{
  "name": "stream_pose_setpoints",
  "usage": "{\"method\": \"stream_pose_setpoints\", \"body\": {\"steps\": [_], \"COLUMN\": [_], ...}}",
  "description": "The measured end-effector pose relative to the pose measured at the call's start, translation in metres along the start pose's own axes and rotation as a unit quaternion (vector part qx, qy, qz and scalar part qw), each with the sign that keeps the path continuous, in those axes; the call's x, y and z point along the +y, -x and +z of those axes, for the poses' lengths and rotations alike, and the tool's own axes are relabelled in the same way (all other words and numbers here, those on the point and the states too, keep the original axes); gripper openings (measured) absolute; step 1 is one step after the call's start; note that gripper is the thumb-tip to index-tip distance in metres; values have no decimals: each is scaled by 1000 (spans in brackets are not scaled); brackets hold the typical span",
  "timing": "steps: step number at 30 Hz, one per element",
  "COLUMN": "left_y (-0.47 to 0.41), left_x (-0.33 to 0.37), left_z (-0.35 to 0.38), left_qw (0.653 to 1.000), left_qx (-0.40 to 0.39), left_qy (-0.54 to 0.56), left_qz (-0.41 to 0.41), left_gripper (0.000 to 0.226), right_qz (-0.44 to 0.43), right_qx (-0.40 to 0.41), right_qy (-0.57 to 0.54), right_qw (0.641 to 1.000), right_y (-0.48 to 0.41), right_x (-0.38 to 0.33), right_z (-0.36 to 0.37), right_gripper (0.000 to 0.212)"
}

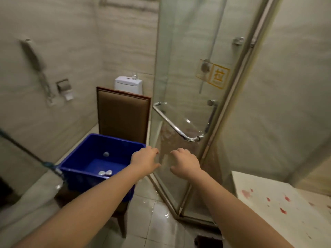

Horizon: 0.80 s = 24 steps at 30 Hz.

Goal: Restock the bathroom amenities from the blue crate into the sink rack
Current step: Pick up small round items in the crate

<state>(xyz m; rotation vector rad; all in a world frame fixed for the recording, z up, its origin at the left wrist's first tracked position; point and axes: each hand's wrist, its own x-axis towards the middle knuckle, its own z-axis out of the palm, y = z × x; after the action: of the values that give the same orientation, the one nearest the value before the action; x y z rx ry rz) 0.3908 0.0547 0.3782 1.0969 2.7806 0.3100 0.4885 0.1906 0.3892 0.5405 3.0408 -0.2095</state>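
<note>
The blue crate (93,163) stands on the seat of a brown chair (123,113) at lower left. Inside it lie three small round silvery items: one (106,154) near the middle and two (105,173) by the near wall. My left hand (145,161) hovers over the crate's right corner, fingers loosely curled and holding nothing. My right hand (185,162) hangs beside it in front of the shower door, fingers loosely curled and empty. The sink rack is out of view.
A glass shower door (188,86) with a chrome handle (176,124) stands straight ahead. A white toilet (129,84) sits behind the chair. A white cloth with red marks (279,204) lies at lower right. The tiled floor (157,217) looks wet.
</note>
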Motion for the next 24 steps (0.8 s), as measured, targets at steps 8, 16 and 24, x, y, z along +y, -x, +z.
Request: {"method": "stream_pose_setpoints", "body": {"steps": [8, 16, 24], "left_y": [42, 79, 85], "left_x": [-36, -58, -93], "left_z": [4, 9, 13], "left_qw": [990, 972, 962], "left_qx": [30, 48, 54], "left_qy": [4, -1, 4], "left_qz": [-135, -229, -267], "left_gripper": [57, 54, 52], "right_qz": [-134, -231, -259], "right_qx": [-20, -38, -53], "right_qy": [-10, -2, -11], "right_qw": [991, 972, 964], "right_y": [-21, -31, -54], "right_x": [-38, -71, -107], "right_z": [9, 21, 41], "right_gripper": [55, 61, 57]}}
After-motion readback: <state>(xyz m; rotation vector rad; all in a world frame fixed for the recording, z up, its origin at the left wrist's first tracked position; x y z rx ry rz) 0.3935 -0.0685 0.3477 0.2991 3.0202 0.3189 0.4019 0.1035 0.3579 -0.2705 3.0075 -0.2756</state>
